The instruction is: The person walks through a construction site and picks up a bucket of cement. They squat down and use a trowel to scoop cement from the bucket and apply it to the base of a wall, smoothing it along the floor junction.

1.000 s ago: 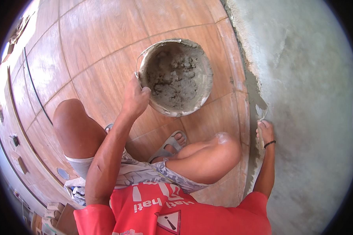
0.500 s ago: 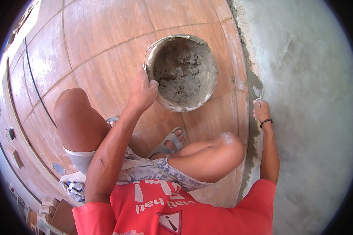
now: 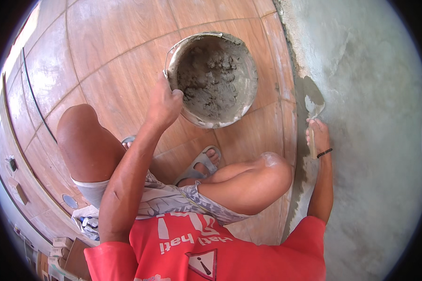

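My left hand (image 3: 165, 103) is closed on the near-left rim of a bucket (image 3: 249, 79), beside the joint of its wire handle. Lumpy grey wet mortar (image 3: 213, 75) lies inside the bucket, thickest toward its middle. Out to the right, my right hand (image 3: 319, 136) grips the wooden handle of a pointed trowel (image 3: 315, 100). Some grey mortar covers much of the blade, leaving bare metal near the handle. The blade lies over the foot of the grey plastered wall (image 3: 370, 112), where a dark damp strip runs along the tile edge.
Wood-look tiles (image 3: 126, 70) cover the floor under the bucket and my sandalled feet. A dark cable (image 3: 33, 93) crosses the tiles at the left. Boxes (image 3: 63, 248) and a crumpled bag (image 3: 86, 222) lie at the lower left.
The trowel has turned so that its blade shows more fully, with mortar on it. The bucket and my left hand appear slightly farther left and up in the view.
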Demonstrator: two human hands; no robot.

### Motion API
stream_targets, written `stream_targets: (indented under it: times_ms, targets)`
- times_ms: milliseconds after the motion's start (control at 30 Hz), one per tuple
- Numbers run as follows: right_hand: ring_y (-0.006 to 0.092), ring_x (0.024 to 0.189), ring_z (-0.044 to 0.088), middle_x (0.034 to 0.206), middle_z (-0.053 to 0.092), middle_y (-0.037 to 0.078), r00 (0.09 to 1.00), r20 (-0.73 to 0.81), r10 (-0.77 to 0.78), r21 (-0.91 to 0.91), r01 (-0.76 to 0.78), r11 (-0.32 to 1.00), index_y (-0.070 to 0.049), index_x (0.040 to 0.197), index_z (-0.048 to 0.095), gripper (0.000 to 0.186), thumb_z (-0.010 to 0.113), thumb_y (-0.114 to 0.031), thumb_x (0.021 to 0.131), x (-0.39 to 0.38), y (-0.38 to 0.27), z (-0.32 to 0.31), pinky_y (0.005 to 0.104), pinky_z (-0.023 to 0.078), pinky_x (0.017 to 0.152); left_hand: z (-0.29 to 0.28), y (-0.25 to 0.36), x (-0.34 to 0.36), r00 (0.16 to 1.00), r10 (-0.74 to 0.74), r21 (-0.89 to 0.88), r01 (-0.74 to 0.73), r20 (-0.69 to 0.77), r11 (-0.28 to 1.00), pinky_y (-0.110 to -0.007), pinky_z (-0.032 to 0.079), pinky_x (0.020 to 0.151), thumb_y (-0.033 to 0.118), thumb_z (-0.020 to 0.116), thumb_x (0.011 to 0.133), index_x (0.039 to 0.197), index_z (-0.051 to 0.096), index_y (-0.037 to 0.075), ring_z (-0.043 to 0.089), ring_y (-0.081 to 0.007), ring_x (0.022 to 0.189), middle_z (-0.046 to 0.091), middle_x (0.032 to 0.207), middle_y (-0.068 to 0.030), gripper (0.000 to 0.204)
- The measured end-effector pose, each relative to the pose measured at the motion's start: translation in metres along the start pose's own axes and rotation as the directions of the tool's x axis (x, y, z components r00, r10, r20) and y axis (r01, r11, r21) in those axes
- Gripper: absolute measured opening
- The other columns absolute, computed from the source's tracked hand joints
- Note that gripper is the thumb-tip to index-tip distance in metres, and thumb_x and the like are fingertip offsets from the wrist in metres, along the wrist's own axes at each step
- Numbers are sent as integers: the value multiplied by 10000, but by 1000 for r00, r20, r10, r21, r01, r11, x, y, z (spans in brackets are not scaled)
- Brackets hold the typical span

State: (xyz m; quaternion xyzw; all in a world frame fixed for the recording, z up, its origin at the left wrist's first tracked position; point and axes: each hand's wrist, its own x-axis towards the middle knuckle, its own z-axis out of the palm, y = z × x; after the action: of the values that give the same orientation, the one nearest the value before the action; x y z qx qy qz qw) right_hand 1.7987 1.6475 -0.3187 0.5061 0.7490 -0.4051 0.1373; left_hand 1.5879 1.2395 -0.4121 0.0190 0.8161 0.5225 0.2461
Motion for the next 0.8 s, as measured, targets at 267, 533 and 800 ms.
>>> stream_targets:
  times_ms: [267, 533, 800]
  targets:
    - [134, 447, 502, 609, 527, 43, 988, -61, 139, -202, -148, 968, -33, 923, 575, 261, 527, -289, 921, 19, 75, 3, 296, 425, 406, -1, 1, 2, 1000, 1, 62, 0, -15, 998, -479, 438, 874, 10, 465, 759, 1127, 473, -98, 559, -492, 976, 582, 966, -352, 383]
    - [142, 437, 506, 579, 504, 45, 998, -65, 9, -331, -30, 943, -13, 794, 534, 235, 537, -219, 908, -33, 93, -46, 304, 422, 416, 1, 0, 0, 999, -40, 71, 39, 12, 997, -393, 452, 833, 24, 457, 764, 1161, 502, -79, 599, -322, 875, 604, 902, -235, 413]
    - [133, 450, 518, 584, 513, 44, 998, -12, -67, -332, 59, 941, -5, 837, 582, 247, 530, -235, 910, -13, 50, 24, 315, 405, 411, -2, 1, 0, 1000, -16, 51, 16, 12, 999, -458, 440, 866, 20, 459, 766, 1129, 474, -94, 580, -451, 960, 596, 955, -314, 381]
